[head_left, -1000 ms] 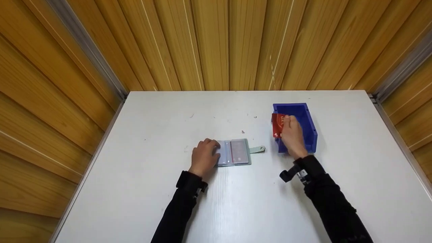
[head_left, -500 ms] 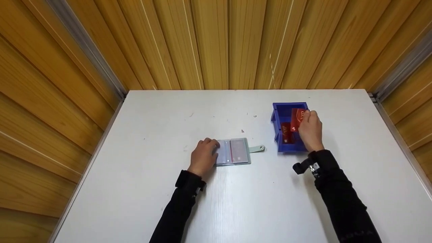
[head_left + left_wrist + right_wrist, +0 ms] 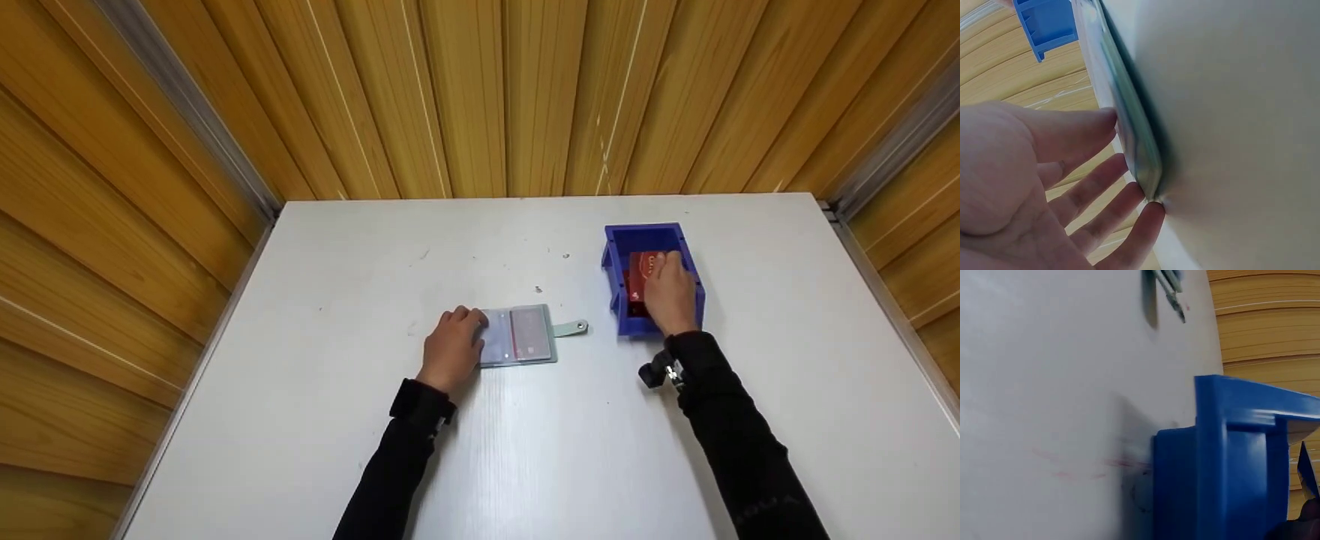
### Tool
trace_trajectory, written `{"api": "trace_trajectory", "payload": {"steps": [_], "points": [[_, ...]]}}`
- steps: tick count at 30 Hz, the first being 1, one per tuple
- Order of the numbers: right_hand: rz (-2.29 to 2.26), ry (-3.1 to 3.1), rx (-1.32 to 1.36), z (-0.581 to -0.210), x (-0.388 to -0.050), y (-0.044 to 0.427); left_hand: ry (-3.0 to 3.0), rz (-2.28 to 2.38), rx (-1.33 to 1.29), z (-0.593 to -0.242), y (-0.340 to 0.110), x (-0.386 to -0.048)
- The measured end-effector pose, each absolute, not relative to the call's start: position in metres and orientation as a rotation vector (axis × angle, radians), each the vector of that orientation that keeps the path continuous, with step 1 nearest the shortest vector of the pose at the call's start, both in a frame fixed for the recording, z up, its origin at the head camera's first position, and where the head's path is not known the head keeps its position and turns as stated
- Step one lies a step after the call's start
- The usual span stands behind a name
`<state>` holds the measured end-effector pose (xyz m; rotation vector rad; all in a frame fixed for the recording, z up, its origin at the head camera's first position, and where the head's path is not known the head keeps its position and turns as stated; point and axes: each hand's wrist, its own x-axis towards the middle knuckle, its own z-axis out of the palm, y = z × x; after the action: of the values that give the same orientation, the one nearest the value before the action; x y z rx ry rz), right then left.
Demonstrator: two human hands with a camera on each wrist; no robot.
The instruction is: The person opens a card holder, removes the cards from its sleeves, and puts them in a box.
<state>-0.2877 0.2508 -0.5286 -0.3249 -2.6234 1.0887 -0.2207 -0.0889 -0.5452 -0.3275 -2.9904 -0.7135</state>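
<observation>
A card holder (image 3: pixel 531 334) with clear sleeves lies opened flat, a card inside its right sleeve and its snap strap (image 3: pixel 571 328) pointing right. My left hand (image 3: pixel 451 345) rests on its left edge; in the left wrist view the fingertips touch the edge of the holder (image 3: pixel 1135 124), thumb on top. Over the blue bin (image 3: pixel 637 327), my right hand (image 3: pixel 672 296) pinches a red card (image 3: pixel 643 274). Another red card (image 3: pixel 636 308) shows partly beneath it inside the bin. In the right wrist view the bin (image 3: pixel 1213 495) hides most of that hand.
The white table (image 3: pixel 337 285) carries small marks behind the card holder. Wood-patterned panels (image 3: pixel 465 97) stand along the back and both sides, with metal posts at the corners.
My right hand with the red card moved from the bin's left side to its right, then back left over the bin's middle. My left hand and the card holder have stayed in place.
</observation>
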Motion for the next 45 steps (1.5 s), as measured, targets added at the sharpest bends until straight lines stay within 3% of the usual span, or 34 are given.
{"api": "trace_trajectory", "payload": {"steps": [16,30,45], "points": [[0.723,-2.992,-0.092,-0.546,-0.29,0.249,-2.983,-0.745,-0.363,-0.544,-0.091,-0.219],[0.846,-2.898,-0.356,-0.546,-0.291,0.243,-2.984,-0.756,-0.351,-0.544,-0.092,-0.217],[0.838,-2.868,-0.341,-0.545,-0.292,0.24,-3.011,-0.724,-0.33,-0.544,-0.092,-0.221]]}}
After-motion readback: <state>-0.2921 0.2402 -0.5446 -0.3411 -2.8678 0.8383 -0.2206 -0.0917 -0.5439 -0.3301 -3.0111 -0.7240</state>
